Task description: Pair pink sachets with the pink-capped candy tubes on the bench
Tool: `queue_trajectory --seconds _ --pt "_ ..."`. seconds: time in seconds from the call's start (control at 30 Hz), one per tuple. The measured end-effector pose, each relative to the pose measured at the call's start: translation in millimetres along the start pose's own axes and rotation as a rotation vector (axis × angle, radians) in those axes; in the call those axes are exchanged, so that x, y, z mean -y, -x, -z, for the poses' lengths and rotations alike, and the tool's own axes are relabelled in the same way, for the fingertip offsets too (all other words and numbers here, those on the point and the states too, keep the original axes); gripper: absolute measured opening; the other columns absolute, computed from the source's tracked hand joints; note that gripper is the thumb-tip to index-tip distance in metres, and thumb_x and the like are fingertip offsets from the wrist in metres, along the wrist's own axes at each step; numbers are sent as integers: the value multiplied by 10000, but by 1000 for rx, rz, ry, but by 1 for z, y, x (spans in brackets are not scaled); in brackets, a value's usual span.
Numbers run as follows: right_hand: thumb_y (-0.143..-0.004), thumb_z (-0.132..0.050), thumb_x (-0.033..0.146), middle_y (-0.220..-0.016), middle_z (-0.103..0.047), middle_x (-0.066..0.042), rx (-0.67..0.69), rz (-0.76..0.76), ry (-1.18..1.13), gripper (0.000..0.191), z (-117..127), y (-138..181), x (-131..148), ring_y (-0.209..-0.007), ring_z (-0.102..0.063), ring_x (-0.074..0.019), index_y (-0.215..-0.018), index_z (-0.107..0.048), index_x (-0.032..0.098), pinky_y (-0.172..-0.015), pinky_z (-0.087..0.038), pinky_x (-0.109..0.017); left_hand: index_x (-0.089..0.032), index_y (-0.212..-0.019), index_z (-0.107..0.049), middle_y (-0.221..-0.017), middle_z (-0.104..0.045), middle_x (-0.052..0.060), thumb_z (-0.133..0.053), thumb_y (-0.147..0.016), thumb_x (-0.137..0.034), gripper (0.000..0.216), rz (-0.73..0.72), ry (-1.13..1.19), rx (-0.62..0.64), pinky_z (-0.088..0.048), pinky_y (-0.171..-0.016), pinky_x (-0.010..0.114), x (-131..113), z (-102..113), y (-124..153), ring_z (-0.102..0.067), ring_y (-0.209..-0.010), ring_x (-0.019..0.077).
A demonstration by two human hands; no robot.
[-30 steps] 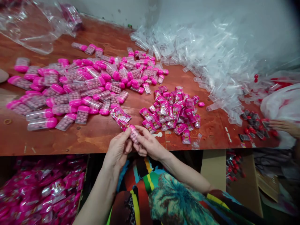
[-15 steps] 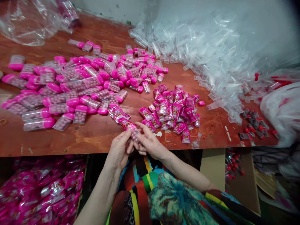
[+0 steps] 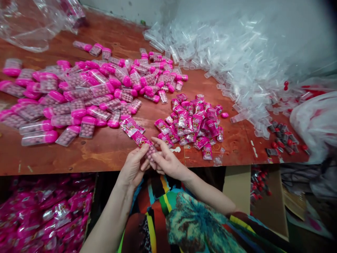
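Note:
A clear container of pink candy balls [image 3: 151, 152] is held in front of my body at the table's front edge. A printed pink wrapper [image 3: 137, 137] reaches from its upper end toward the far left; how far it overlaps the container, I cannot tell. My left hand [image 3: 133, 164] is closed, thumb on top, where wrapper and container meet. My right hand [image 3: 168, 163] grips the container's near end from the right, its index finger raised alongside. Just beyond the wrapper lie many pink-capped candy containers [image 3: 87, 127]. To the right sits a heap of small pink wrapped packs [image 3: 197, 123].
Clear empty tubes [image 3: 210, 49] pile up against the wall. Red-capped dark containers [image 3: 285, 137] lie beside a white plastic bag [image 3: 316, 123] at right. Below the table edge are a mass of pink packs [image 3: 47, 214] on the left and a cardboard box [image 3: 237, 182] on the right.
The view has shifted slightly, so the table's things sit a little further left. Both hands keep their hold on the container and wrapper, with barely any movement.

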State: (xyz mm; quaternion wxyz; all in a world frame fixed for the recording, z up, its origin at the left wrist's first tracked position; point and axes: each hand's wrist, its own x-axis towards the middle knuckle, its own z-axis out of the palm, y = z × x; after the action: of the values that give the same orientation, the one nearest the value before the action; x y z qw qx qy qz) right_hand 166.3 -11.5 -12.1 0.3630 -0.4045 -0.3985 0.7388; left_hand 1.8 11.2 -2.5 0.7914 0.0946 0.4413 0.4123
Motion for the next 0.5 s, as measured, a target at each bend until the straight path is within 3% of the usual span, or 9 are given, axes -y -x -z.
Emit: queue_trajectory --seconds 0.07,0.13,0.23,0.33,0.43,0.5 --pt "-1136 -785 777 -762 -612 126 30 -32 -37 996 1 -1 -4 -512 -422 -129 -1857 -302 288 -514 -427 -244 -183 -828 -758 -606 -608 -52 -1132 -832 -420 443 -1 1 -4 -300 -428 180 0 2 2 -346 -403 30" --pt "-1159 -778 717 -826 -653 93 -11 11 30 915 2 -1 -5 -565 -519 -146 -1850 -348 300 -582 -533 -279 -197 -828 -744 -594 -584 -60 -1114 -859 -400 423 -6 16 -42 -303 -428 187 0 3 2 -352 -402 40" --pt "-1186 -757 510 -1082 -788 -40 -114 137 311 712 0 -1 -4 -867 -765 -236 -1805 -483 287 -905 -716 -435 -214 -800 -714 -554 -529 -68 -1119 -870 -403 452 -22 19 -107 -308 -417 208 2 1 -2 -369 -396 59" --pt "-1173 -732 438 -1314 -834 -161 -131 178 558 703 0 -1 -2 -1039 -811 -329 -1815 -524 239 -1099 -710 -590 -209 -776 -708 -576 -574 -48 -1165 -822 -465 526 -66 1 -157 -303 -414 210 6 -3 -5 -401 -415 61" --pt "-1153 -771 482 -1287 -829 -164 -146 186 542 763 1 -2 -3 -1015 -797 -323 -1826 -518 226 -1063 -717 -582 -185 -747 -726 -566 -581 -39 -1216 -725 -579 629 -143 -29 -156 -288 -438 193 9 -6 -3 -403 -445 49" --pt "-1162 -773 550 -1077 -791 -59 -142 141 333 793 4 -3 -4 -826 -739 -246 -1839 -473 267 -854 -720 -453 -162 -762 -774 -533 -557 -40 -1218 -688 -664 674 -146 -83 -88 -269 -456 193 11 -5 1 -351 -446 34"
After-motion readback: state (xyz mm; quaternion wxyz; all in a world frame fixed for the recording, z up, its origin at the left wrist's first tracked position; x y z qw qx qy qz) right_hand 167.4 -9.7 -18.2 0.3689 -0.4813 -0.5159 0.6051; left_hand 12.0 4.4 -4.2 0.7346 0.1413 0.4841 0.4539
